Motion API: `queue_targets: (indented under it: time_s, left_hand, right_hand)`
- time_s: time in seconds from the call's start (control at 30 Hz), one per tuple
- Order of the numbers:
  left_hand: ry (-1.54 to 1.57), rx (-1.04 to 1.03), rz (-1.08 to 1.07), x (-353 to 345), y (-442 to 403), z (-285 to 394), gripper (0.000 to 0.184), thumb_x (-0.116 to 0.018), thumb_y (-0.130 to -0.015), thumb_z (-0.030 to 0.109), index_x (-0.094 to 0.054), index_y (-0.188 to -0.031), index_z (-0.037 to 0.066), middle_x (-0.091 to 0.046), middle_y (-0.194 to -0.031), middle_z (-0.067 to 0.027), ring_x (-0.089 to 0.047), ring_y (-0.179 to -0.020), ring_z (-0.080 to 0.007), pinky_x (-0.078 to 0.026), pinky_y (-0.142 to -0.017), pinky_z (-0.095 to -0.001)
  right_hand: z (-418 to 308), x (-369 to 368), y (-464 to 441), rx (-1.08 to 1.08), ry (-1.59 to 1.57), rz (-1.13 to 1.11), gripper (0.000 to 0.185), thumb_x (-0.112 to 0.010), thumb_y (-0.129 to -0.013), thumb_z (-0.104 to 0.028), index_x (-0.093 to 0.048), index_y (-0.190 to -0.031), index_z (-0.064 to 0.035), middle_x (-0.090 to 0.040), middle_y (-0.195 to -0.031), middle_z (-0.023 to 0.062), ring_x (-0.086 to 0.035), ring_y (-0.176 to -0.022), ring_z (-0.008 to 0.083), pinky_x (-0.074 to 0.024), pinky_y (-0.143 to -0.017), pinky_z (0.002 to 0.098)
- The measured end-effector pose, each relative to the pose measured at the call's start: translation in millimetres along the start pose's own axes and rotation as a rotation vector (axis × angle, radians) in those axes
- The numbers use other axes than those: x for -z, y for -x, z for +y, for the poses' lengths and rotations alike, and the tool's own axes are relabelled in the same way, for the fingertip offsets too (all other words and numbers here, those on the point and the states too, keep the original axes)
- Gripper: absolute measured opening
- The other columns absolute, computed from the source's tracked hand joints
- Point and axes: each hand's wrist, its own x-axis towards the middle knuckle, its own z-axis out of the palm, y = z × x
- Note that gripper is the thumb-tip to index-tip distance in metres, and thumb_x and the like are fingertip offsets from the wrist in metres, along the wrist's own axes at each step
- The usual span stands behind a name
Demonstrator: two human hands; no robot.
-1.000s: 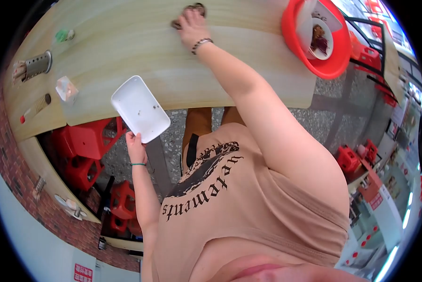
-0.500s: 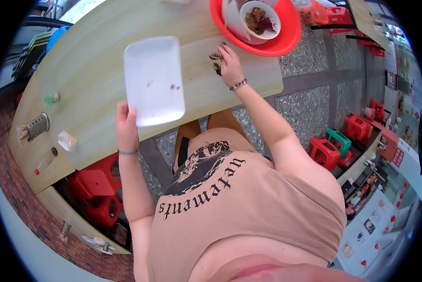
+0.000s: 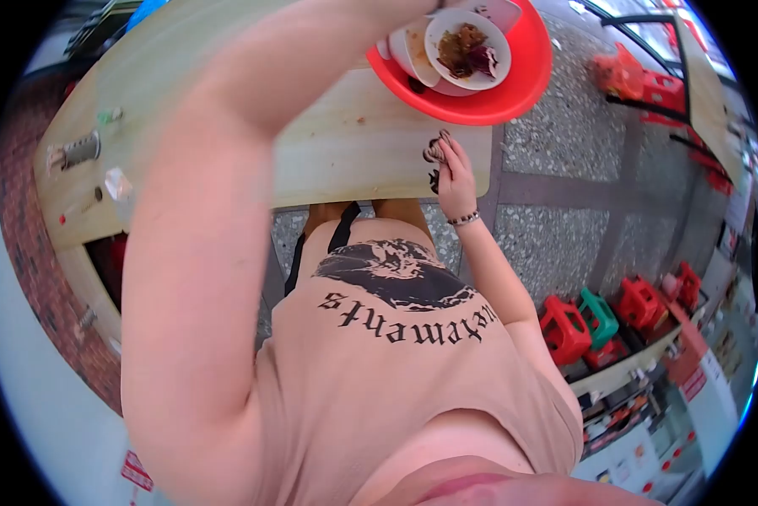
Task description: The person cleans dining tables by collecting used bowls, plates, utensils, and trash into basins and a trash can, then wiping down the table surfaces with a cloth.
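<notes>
My left arm (image 3: 218, 169) reaches up across the wooden table. My left hand (image 3: 419, 5) is at the top edge of the view by the red basin (image 3: 446, 110), its fingers cut off. Beside it shows part of a white surface (image 3: 499, 12) with small specks, perhaps the tray. Inside the basin, a white bowl (image 3: 502, 63) with brown and purple food scraps rests among other white dishes (image 3: 412, 52). My right hand (image 3: 456, 185) is closed on a crumpled brown striped cloth (image 3: 434, 152), near the table's right corner.
The wooden table (image 3: 353, 160) bears a few crumbs. On its left are a perforated metal holder (image 3: 82, 150) and a white packet (image 3: 118, 184). Red stools (image 3: 564, 329) and a green stool (image 3: 598, 319) stand to the right on the speckled floor (image 3: 556, 244).
My left arm has swung up and right, from holding the white tray over the table to the basin. My right hand, still gripping the cloth, has shifted right and lower in view.
</notes>
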Motion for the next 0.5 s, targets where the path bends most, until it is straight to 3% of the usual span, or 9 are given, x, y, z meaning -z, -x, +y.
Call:
queue_targets:
  time_s: [0.1, 0.27, 0.33, 0.37, 0.43, 0.47, 0.5]
  left_hand:
    - [0.161, 0.151, -0.111, 1, -7, 17, 0.026, -0.044, -0.084, 0.02, -0.067, -0.091, 0.01, -0.065, -0.095, -0.0103, -0.062, -0.091, -0.0226, -0.049, -0.075, -0.0362]
    - [0.405, 0.351, -0.078, -13, 12, 19, 0.04, -0.046, -0.082, 0.019, -0.051, -0.12, 0.007, -0.054, -0.117, -0.0135, -0.05, -0.11, -0.0251, -0.036, -0.095, -0.0372]
    - [0.176, 0.183, 0.436, -51, 40, 9, 0.047, -0.049, -0.079, 0.021, -0.045, -0.123, 0.004, -0.051, -0.12, -0.016, -0.049, -0.111, -0.0276, -0.036, -0.094, -0.0387]
    - [0.415, 0.258, 0.505, -32, 70, 13, 0.047, -0.051, -0.078, 0.021, -0.044, -0.121, 0.001, -0.051, -0.119, -0.0171, -0.047, -0.112, -0.0288, -0.037, -0.093, -0.0401]
    - [0.61, 0.289, 0.686, -40, 124, 6, 0.051, -0.052, -0.081, 0.023, -0.038, -0.125, 0.002, -0.046, -0.122, -0.0197, -0.044, -0.113, -0.0337, -0.034, -0.096, -0.04]
    - [0.676, 0.449, 0.535, -38, 162, 11, 0.06, -0.053, -0.082, 0.027, -0.031, -0.132, 0.002, -0.044, -0.125, -0.02, -0.043, -0.113, -0.0336, -0.029, -0.101, -0.0388]
    - [0.594, 0.533, 0.593, -72, 193, 14, 0.044, -0.051, -0.086, 0.02, -0.041, -0.125, 0.003, -0.054, -0.11, -0.0185, -0.051, -0.103, -0.0333, -0.041, -0.089, -0.0374]
  right_hand:
    - [16, 8, 1, 0.008, -0.005, -0.052, 0.031, -0.045, -0.083, 0.005, -0.052, -0.114, 0.0035, -0.049, -0.121, 0.0189, -0.046, -0.112, 0.032, -0.0372, -0.095, 0.0351]
    - [26, -6, -17, 0.147, 0.024, -0.162, 0.034, -0.045, -0.082, 0.006, -0.051, -0.115, 0.0021, -0.047, -0.124, 0.0179, -0.046, -0.113, 0.0314, -0.0378, -0.095, 0.0346]
    - [19, -19, -27, 0.256, 0.09, -0.208, 0.035, -0.046, -0.082, 0.005, -0.05, -0.117, 0.0019, -0.046, -0.126, 0.0172, -0.046, -0.113, 0.0319, -0.0381, -0.095, 0.0342]
    - [18, -29, -36, 0.257, 0.092, -0.206, 0.035, -0.046, -0.082, 0.005, -0.05, -0.117, 0.0019, -0.046, -0.126, 0.0172, -0.046, -0.113, 0.0319, -0.0381, -0.095, 0.0342]
    - [15, -54, -56, 0.103, 0.0, -0.167, 0.035, -0.046, -0.082, 0.004, -0.05, -0.117, 0.0013, -0.046, -0.126, 0.016, -0.045, -0.114, 0.0319, -0.0367, -0.096, 0.036]
    - [7, -70, -69, 0.134, -0.019, -0.173, 0.035, -0.046, -0.082, 0.003, -0.05, -0.116, 0.0015, -0.046, -0.125, 0.0161, -0.044, -0.115, 0.0322, -0.0363, -0.097, 0.0367]
    - [1, -89, -86, 0.163, -0.036, -0.179, 0.035, -0.046, -0.082, 0.003, -0.05, -0.116, 0.0018, -0.047, -0.125, 0.0162, -0.043, -0.116, 0.0326, -0.0358, -0.097, 0.0373]
